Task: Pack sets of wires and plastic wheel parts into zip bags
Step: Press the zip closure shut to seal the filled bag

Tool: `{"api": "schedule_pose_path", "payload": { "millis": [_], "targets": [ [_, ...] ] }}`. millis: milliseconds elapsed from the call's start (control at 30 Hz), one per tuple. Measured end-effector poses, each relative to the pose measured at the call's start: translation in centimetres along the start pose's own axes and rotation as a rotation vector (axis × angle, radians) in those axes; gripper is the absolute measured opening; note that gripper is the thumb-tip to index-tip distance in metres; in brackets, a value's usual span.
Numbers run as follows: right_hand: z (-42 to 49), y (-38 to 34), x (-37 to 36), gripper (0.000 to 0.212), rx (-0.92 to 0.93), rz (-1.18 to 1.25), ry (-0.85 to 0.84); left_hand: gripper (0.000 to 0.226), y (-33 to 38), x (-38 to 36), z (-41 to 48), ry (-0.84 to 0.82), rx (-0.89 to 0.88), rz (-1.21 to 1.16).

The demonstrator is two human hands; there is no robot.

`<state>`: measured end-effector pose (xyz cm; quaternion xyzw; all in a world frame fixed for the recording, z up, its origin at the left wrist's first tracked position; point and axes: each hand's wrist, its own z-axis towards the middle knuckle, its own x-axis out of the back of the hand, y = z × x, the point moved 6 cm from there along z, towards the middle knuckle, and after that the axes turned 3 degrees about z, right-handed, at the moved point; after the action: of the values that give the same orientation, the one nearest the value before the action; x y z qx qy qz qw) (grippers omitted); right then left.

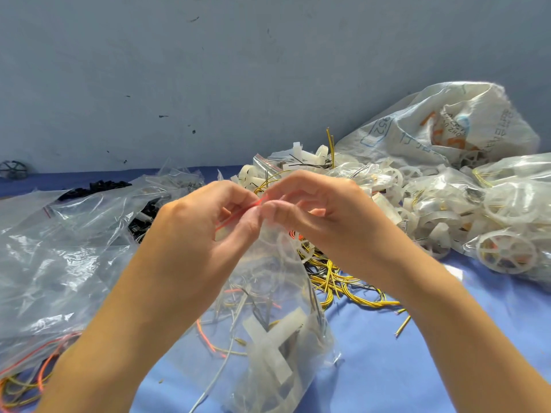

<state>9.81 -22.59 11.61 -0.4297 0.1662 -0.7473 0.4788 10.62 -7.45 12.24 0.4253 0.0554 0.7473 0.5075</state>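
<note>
A clear zip bag (274, 332) hangs in front of me with white plastic wheel parts and thin wires inside. My left hand (208, 222) and my right hand (316, 213) meet at its red-lined top edge, thumbs and fingertips pinching the zip strip from both sides. The bag's bottom rests on the blue cloth (387, 353). A tangle of yellow wires (337, 278) lies just behind the bag, under my right wrist.
Large clear plastic bags (59, 263) cover the left side, with orange and yellow wires (26, 380) at the lower left. Packed zip bags and loose white wheels (507, 251) pile up on the right before a woven sack (447, 123). A grey wall stands behind.
</note>
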Motion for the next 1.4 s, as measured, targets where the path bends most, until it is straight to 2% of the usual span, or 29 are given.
{"api": "schedule_pose_path", "payload": {
  "millis": [100,367,767,933,1400],
  "targets": [
    [0.0,0.3,-1.0,0.008,-0.035,0.137,0.081,0.008,-0.1,0.0,0.0,0.019,0.003,0.019],
    [-0.5,0.5,-3.0,0.022,-0.108,0.156,0.224,0.009,-0.5,-0.1,0.0,-0.017,0.017,0.016],
    [-1.5,3.6,0.7,0.027,-0.248,0.248,0.463,0.006,-1.5,0.3,-0.7,-0.075,-0.017,0.071],
    [-1.8,4.2,1.6,0.028,-0.275,0.254,0.507,0.012,-2.9,1.7,-1.2,-0.072,0.006,0.052],
    [-1.6,4.8,1.7,0.027,-0.291,0.284,0.522,0.005,-5.0,4.8,-2.2,0.054,0.046,0.056]
  ]
}}
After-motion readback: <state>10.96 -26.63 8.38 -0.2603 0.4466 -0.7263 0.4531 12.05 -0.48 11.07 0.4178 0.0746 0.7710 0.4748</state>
